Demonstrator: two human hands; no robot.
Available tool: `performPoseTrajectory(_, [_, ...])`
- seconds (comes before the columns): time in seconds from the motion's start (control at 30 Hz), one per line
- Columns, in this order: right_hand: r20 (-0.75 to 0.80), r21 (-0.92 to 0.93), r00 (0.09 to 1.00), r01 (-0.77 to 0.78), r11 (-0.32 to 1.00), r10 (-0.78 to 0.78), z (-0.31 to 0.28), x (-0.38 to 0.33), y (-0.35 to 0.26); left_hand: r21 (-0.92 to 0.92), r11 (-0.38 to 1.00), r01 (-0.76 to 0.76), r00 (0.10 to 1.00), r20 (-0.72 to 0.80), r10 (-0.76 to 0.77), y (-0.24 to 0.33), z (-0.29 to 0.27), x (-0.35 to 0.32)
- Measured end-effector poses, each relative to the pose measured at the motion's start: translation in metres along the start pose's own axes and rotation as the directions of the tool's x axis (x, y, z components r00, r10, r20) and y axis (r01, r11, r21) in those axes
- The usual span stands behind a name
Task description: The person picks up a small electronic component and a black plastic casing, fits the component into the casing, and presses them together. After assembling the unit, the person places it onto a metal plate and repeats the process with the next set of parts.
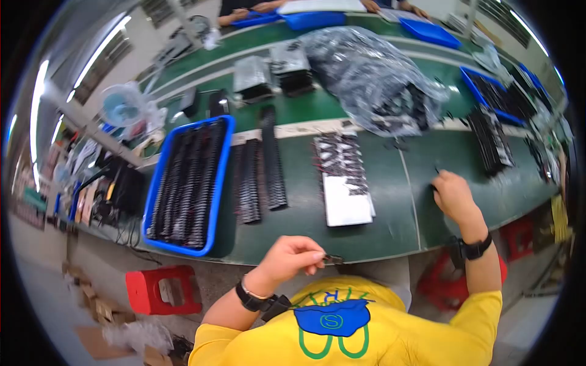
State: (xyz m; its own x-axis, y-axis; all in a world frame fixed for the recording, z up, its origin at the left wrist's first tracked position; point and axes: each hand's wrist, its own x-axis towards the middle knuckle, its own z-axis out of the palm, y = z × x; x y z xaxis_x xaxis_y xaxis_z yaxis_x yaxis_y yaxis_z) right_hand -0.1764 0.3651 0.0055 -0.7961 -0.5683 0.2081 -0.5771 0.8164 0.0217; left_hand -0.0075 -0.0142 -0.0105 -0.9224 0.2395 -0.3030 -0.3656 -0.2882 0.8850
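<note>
Yellow shirt (421, 329) fills the lower centre. Above it, the left hand (292, 259) has thumb and finger pinched together on a small dark part (334, 260), probably light, stiff and rather fragile; best held by its edge. Right hand (453, 194) curls over the counter (390, 189) at right; its grip I cannot tell.

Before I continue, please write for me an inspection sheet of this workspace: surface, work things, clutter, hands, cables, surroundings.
Surface: green table, pale seam toward the right.
Work things: white board bearing small dark parts; blue tray of black strips.
Clutter: plastic bag on the far side.
Hands: left hand pinches a small item; right hand is at a dark piece, grip unclear.
Cables: dark cables left of the blue tray.
Surroundings: red stools below the near edge; co-workers' hands across the table.
</note>
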Motion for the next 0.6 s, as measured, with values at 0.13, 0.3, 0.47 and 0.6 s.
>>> performPoseTrajectory(0.13, [0.021, -0.049, 0.996, 0.085, 0.995, -0.084, -0.002, 0.009, -0.006, -0.058, 0.998, -0.006, 0.995, 0.096, 0.012, -0.007, -0.004, -0.006])
performPoseTrajectory(0.3, [-0.019, -0.118, 0.989, 0.141, 0.983, -0.145, 0.0, 0.014, -0.009, -0.068, 0.998, -0.013, 0.992, 0.125, 0.021, -0.007, -0.006, -0.005])
performPoseTrajectory(0.47, [-0.033, -0.175, 0.973, 0.218, 0.96, -0.227, -0.006, 0.019, -0.011, -0.076, 0.997, -0.013, 0.989, 0.144, 0.024, -0.005, -0.008, -0.001])
performPoseTrajectory(0.6, [-0.007, -0.164, 0.962, 0.269, 0.949, -0.274, -0.011, 0.024, -0.012, -0.075, 0.997, -0.016, 0.989, 0.142, 0.027, -0.005, -0.009, 0.001])
